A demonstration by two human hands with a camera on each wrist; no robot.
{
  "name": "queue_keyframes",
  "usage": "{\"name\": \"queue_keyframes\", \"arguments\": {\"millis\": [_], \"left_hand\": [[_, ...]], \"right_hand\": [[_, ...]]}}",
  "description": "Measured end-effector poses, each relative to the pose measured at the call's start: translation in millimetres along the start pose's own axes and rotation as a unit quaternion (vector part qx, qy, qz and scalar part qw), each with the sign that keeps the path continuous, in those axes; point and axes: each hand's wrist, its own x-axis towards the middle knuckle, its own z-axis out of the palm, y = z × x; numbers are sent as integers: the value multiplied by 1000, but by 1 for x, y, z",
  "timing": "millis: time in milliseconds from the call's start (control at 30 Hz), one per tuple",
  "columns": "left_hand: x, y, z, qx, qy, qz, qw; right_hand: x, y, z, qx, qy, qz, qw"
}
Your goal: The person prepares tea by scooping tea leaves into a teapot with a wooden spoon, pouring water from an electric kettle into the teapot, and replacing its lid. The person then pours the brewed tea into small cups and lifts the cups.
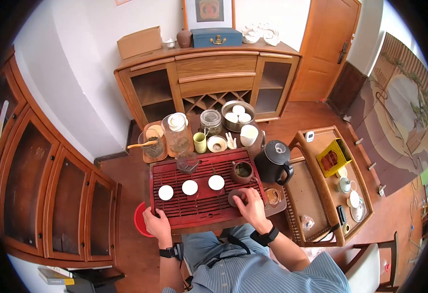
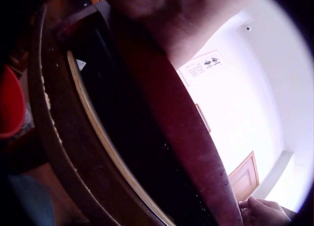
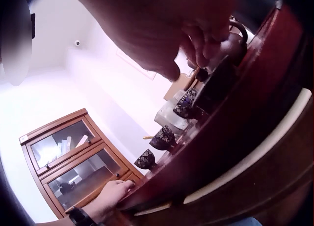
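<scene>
Teapot lid [image 1: 237, 197], dark and round, lies at the near right corner of the red slatted tea tray [image 1: 184, 207], pinched under the right hand [image 1: 250, 205]; the left hand [image 1: 156, 223] grips the tray's near left edge. Farther back, three white cups [image 1: 190, 187] stand in a row and the brown teapot [image 1: 242, 172] sits uncovered, so re-lidding appears undone.

Head view: scene is taken from above, facing forward and down on the red slatted wooden tea tray [image 1: 199, 195]. Both wrist views are set low, very near its edge [image 2: 191, 137] [image 3: 255, 113], angled upward.
</scene>
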Motion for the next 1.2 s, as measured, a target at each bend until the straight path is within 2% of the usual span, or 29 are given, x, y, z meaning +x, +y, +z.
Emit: {"name": "queue_keyframes", "arguments": {"millis": [100,167,233,300,367,433,467,500,567,633,700,767,833,967,1033,1100,1200], "left_hand": [[0,1,-2,-8,-5,2,1000],[0,4,-5,-6,-8,-3,1000],[1,1,-2,8,-15,-9,1000],[3,-6,1,13,-21,-20,999],[5,-17,4,-41,-48,-42,997],[20,-33,4,-197,-121,-113,966],[28,-34,0,-223,-144,-169,949],[40,-31,-11,-199,-183,-165,949],[66,-28,-15,-161,-141,-116,970],[101,-14,-21,-205,-108,-106,967],[149,-21,-6,-286,-153,-164,932],[189,9,-5,-367,-181,-213,887],[226,10,16,-347,-219,-212,887],[259,32,49,-311,-261,-218,888],[264,39,68,-283,-251,-301,875],[266,41,84,-253,-240,-293,890],[268,49,94,-193,-183,-234,935]], "right_hand": [[-11,12,4,31,69,18,997],[-13,17,2,16,110,-6,994],[-13,23,2,8,110,-6,994],[-12,30,3,2,127,-40,991],[-14,30,6,4,125,-34,992],[-13,30,5,-5,136,-36,990],[-14,29,6,-12,138,-33,990],[-15,31,7,-8,134,-37,990],[-15,35,10,-16,155,-50,987],[-17,34,11,-8,156,-40,987],[-17,35,9,-2,147,-54,988],[-17,37,10,0,147,-60,987],[-19,37,9,-2,137,-66,988],[-18,40,10,-17,136,-67,988],[-19,41,12,-23,143,-63,987],[-18,43,13,-29,149,-58,987],[-18,43,14,-37,152,-55,986]]}}
